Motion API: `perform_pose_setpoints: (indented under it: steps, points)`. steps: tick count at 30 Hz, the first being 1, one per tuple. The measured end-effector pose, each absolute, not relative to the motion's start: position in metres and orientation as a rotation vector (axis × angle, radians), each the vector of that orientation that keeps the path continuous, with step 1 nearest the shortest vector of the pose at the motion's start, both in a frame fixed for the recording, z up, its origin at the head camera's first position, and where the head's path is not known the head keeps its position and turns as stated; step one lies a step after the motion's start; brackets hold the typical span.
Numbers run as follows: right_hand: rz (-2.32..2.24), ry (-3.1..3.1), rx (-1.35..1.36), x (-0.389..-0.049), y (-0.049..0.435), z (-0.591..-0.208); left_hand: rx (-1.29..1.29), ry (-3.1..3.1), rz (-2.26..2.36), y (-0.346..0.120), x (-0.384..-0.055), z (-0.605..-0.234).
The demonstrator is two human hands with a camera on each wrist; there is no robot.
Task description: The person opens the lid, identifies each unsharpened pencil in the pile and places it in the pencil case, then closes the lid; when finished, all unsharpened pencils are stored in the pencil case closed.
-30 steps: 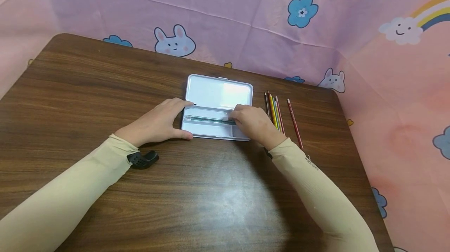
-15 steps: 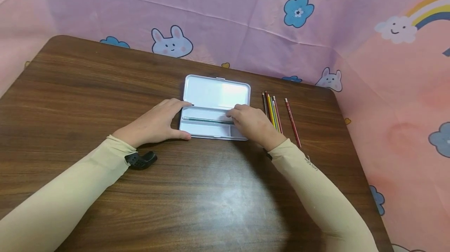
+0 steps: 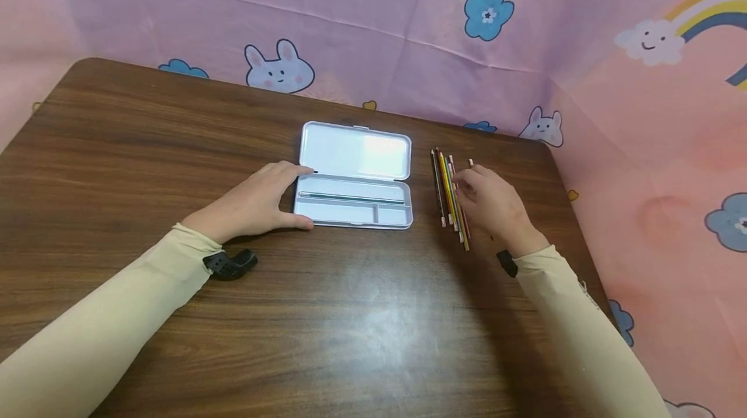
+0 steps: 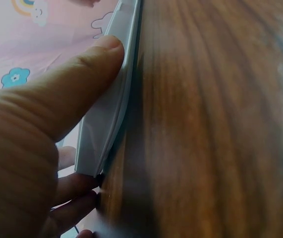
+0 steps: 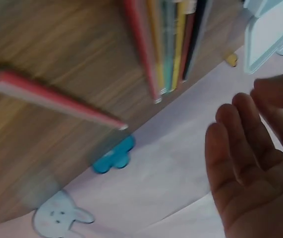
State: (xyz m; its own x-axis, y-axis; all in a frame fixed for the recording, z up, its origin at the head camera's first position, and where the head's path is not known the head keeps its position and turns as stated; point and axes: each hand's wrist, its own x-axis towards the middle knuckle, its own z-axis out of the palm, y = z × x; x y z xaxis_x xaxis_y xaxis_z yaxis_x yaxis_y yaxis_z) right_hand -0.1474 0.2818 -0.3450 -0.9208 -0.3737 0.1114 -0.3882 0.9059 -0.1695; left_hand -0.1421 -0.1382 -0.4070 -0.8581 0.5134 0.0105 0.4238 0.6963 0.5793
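A white pencil case stands with its lid folded back. My left hand grips its left end, thumb against the front wall and fingers at the hinge side. One dark green pencil lies lengthwise in the rear compartment. To the right of the case, several coloured pencils lie side by side. My right hand is over the right edge of that row, its fingers loosely bent with nothing between them. A lone red pencil lies apart, mostly hidden under this hand in the head view.
The brown wooden table meets a pink and lilac cloth backdrop behind and on the right. In front, the case has two smaller compartments split by a divider.
My right hand has left the case, where the green pencil now lies uncovered, and moved right to the row of coloured pencils. My left hand stays on the case.
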Motion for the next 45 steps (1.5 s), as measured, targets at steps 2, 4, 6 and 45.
perform_pose_setpoints:
  steps: [2,4,6,45]
  points:
    - [0.312,-3.044,0.572,-0.145,0.290,-0.348,0.764,2.753,0.880,-0.140,-0.142,-0.408]
    - [0.323,-3.097,0.562,-0.142,0.294,-0.352,0.762,2.756,0.875,-0.141,-0.141,-0.409]
    - [0.336,-3.148,0.555,-0.141,0.297,-0.357,0.759,2.757,0.873,-0.141,-0.141,-0.409]
    - [0.579,-3.287,-0.037,-0.146,0.341,-0.373,0.762,2.753,0.879,-0.138,-0.142,-0.408]
